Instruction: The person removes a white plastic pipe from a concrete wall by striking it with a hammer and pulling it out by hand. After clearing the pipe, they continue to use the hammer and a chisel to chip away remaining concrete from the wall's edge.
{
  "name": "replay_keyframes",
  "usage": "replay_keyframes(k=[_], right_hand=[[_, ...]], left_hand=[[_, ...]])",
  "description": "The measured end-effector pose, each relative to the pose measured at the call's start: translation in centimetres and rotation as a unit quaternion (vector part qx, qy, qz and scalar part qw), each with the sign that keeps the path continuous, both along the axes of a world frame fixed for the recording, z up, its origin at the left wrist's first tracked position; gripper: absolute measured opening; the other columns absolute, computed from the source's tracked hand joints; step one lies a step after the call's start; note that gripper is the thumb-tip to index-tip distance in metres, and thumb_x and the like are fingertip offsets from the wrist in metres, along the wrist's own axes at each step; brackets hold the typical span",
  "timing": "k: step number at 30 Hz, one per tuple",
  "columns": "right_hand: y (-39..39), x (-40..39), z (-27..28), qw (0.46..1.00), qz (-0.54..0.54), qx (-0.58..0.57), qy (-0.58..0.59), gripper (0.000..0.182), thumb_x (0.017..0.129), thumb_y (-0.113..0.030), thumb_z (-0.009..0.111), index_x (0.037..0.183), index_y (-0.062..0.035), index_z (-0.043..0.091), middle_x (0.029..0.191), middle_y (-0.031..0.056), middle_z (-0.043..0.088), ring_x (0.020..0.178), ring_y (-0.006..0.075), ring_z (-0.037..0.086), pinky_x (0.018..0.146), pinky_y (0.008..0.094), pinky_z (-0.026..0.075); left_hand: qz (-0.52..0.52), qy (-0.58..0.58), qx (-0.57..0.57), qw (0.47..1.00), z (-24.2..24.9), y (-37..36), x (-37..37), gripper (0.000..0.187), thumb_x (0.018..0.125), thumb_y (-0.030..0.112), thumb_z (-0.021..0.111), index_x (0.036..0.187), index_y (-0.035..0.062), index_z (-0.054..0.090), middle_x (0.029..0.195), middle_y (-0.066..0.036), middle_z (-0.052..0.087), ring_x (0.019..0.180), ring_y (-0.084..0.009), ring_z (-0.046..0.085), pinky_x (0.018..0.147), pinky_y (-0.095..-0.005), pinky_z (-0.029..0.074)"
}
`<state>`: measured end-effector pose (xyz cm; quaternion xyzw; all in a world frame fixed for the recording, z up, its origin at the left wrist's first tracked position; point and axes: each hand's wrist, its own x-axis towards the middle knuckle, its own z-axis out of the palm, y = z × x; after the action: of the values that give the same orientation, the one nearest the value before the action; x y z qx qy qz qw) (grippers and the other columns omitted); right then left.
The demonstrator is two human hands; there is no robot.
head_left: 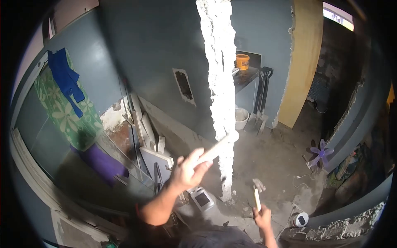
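Observation:
My left hand [188, 173] grips a pale, straight bar-like tool [215, 150], brightly lit. Its far end overlaps a narrow column [219, 82] with rough, chipped white surfaces that runs down to the floor; glare hides the tip's exact shape. Lower and to the right, my right hand [263, 217] is closed around the light handle of a hammer [257, 194], head upward, apart from the column. Under my left forearm a white plastic jug [202, 199] with a dark label lies on the floor.
Boards [144, 124] and a white panel [155, 163] lean at the left wall. Behind the column are a white bucket [241, 118], a shovel [262, 95] and an orange tub [242, 61]. A purple fan [321, 152] and a white round object [300, 220] sit right, near cables.

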<state>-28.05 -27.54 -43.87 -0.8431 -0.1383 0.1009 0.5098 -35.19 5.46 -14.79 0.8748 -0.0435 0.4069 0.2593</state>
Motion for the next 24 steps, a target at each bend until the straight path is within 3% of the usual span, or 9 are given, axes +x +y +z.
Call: replay_keyframes(k=[6,8,12,14,16,18,19,23,24], right_hand=[[3.5,2.8,19.7,0.984,0.109,0.120,-0.069,0.022,0.100,-0.017,0.061,0.088,-0.0002,0.054,0.063,0.0023,0.059,0.055,0.0078,0.054,0.049,0.0274,0.043],[4.6,1.6,24.4,0.978,0.112,0.142,-0.108,0.021,0.101,-0.018,0.060,0.092,-0.0007,0.052,0.066,0.0026,0.059,0.055,0.0079,0.055,0.050,0.0264,0.044],[6.1,-1.0,31.2,0.964,0.088,0.166,-0.190,0.017,0.101,-0.016,0.058,0.099,0.0008,0.054,0.067,0.0011,0.055,0.057,0.0082,0.052,0.053,0.0259,0.043],[6.7,-2.1,33.4,0.945,0.061,0.146,-0.286,0.019,0.101,-0.016,0.058,0.106,0.0029,0.055,0.065,0.0018,0.052,0.056,0.0091,0.050,0.054,0.0261,0.041],[7.9,-2.9,35.0,0.911,0.035,0.196,-0.362,0.019,0.102,-0.015,0.055,0.106,0.0030,0.052,0.065,0.0022,0.052,0.055,0.0100,0.049,0.053,0.0261,0.040],[9.1,-3.1,36.3,0.889,0.026,0.244,-0.386,0.018,0.102,-0.015,0.052,0.105,0.0026,0.049,0.065,0.0041,0.053,0.055,0.0112,0.050,0.053,0.0270,0.040],[9.5,-3.0,36.5,0.886,0.016,0.237,-0.398,0.016,0.101,-0.014,0.051,0.104,0.0017,0.047,0.065,0.0059,0.053,0.055,0.0118,0.051,0.053,0.0280,0.041],[11.3,-2.5,36.0,0.943,-0.038,-0.020,-0.330,0.021,0.100,-0.016,0.058,0.096,-0.0015,0.043,0.068,0.0252,0.056,0.063,0.0443,0.060,0.056,0.0438,0.045],[11.5,-1.6,35.3,0.953,-0.010,-0.045,-0.300,0.024,0.101,-0.019,0.058,0.094,-0.0013,0.043,0.066,0.0248,0.056,0.060,0.0434,0.057,0.056,0.0446,0.044]], left_hand=[[-0.030,0.154,-0.079,0.984,7.8,3.5,1.1,0.028,0.099,0.029,0.060,0.095,0.0013,0.061,0.064,-0.013,0.061,0.060,-0.0277,0.066,0.057,-0.0365,0.048],[-0.029,0.139,-0.014,0.990,8.5,4.9,1.4,0.033,0.102,0.031,0.056,0.088,0.0012,0.059,0.060,-0.007,0.056,0.054,-0.0146,0.053,0.055,-0.0325,0.043],[-0.037,0.104,0.040,0.993,10.0,4.7,1.0,0.033,0.101,0.030,0.056,0.089,0.0002,0.059,0.062,-0.011,0.057,0.054,-0.0218,0.053,0.057,-0.0355,0.044],[0.013,0.203,0.047,0.978,10.9,5.0,0.9,0.034,0.099,0.035,0.057,0.093,0.0014,0.062,0.073,-0.021,0.065,0.070,-0.0410,0.064,0.063,-0.0427,0.048],[-0.009,0.203,0.007,0.979,10.8,5.4,1.1,0.037,0.100,0.036,0.057,0.089,0.0004,0.060,0.074,-0.021,0.064,0.069,-0.0407,0.062,0.064,-0.0420,0.047],[-0.049,0.180,0.037,0.982,10.8,6.0,0.9,0.035,0.101,0.031,0.056,0.088,-0.0022,0.057,0.066,-0.018,0.055,0.059,-0.0242,0.053,0.060,-0.0383,0.043],[-0.058,0.181,0.036,0.981,10.9,6.3,1.1,0.041,0.100,0.036,0.056,0.088,-0.0029,0.057,0.067,-0.019,0.055,0.060,-0.0304,0.053,0.061,-0.0401,0.044],[-0.025,0.113,0.116,0.986,9.9,6.7,2.0,0.048,0.100,0.044,0.054,0.081,-0.0001,0.059,0.073,-0.024,0.064,0.071,-0.0457,0.063,0.064,-0.0503,0.049],[0.016,0.205,0.099,0.974,10.8,5.9,1.6,0.050,0.101,0.046,0.052,0.082,0.0005,0.059,0.071,-0.024,0.064,0.071,-0.0470,0.062,0.063,-0.0516,0.049]])
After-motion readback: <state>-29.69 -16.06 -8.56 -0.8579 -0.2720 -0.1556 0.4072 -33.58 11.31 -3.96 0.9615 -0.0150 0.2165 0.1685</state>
